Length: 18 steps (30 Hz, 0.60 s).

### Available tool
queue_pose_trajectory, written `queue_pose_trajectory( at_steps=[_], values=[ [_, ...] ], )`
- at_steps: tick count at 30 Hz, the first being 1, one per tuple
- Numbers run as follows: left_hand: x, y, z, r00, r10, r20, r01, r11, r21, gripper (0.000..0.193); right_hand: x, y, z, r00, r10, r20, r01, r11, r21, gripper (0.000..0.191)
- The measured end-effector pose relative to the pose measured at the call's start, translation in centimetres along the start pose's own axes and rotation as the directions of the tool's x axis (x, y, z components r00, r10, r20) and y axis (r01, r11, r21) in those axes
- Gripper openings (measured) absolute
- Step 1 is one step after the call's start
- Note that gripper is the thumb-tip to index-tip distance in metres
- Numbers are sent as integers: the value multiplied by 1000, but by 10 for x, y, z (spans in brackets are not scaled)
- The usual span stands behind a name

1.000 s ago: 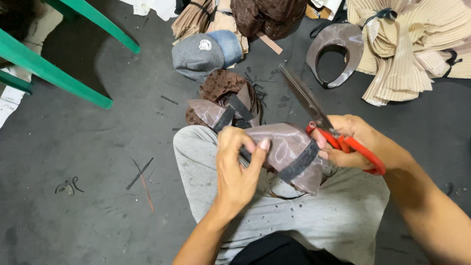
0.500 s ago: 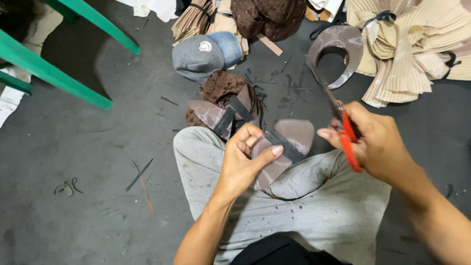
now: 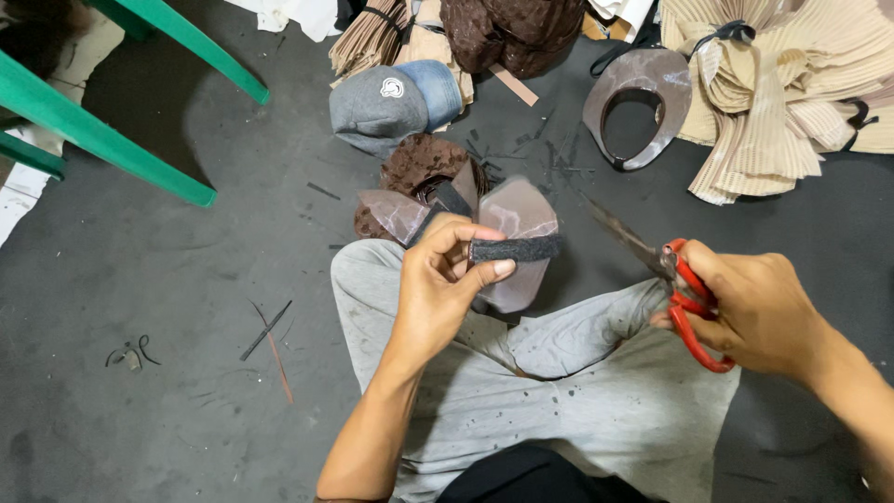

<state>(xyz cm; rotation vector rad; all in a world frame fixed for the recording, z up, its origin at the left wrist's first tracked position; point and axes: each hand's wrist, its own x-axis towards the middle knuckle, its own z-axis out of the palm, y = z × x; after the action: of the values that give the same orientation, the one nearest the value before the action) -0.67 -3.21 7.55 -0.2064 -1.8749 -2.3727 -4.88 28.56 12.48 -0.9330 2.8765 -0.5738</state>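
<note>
Sitting near a grey cap (image 3: pixel 377 112) at 11 o'clock, left hand (image 3: pixel 438 289) pinches a dark felt strip (image 3: pixel 515 249) lying 9-to-3; right hand (image 3: pixel 759 312) grips red-handled scissors (image 3: pixel 666 270), blades toward 10.

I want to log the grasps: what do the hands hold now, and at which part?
The left hand pinches a visor piece by its dark band. The right hand holds red-handled scissors by the handle loops.

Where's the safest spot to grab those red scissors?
Probably the red loop handles, from the side nearest the person. The dark blades point up and away toward the floor scraps, so the pointed end is farthest. The right hand already has its fingers through those loops.
</note>
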Motion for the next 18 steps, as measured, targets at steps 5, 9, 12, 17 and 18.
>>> queue_pose_trajectory(
  at_steps=[5,9,12,17,18],
  values=[
    [-1,10,0,997,71,-36,-65,985,162,24,-2,3,-2,1000,0,-13,-2,987,-161,63],
    [1,15,3,995,-67,-79,77,988,131,23,-1,1,-4,995,-62,-74,45,977,-209,62],
    [0,17,0,994,-86,-65,94,987,132,24,-1,-1,-7,984,-126,-126,87,957,-277,62],
    [-3,19,-5,997,-72,31,67,988,138,17,4,-4,-13,972,-206,-109,119,843,-525,63],
    [-4,20,-5,996,-77,46,70,989,133,15,5,-5,-14,972,-217,-95,132,829,-543,64]
  ],
)
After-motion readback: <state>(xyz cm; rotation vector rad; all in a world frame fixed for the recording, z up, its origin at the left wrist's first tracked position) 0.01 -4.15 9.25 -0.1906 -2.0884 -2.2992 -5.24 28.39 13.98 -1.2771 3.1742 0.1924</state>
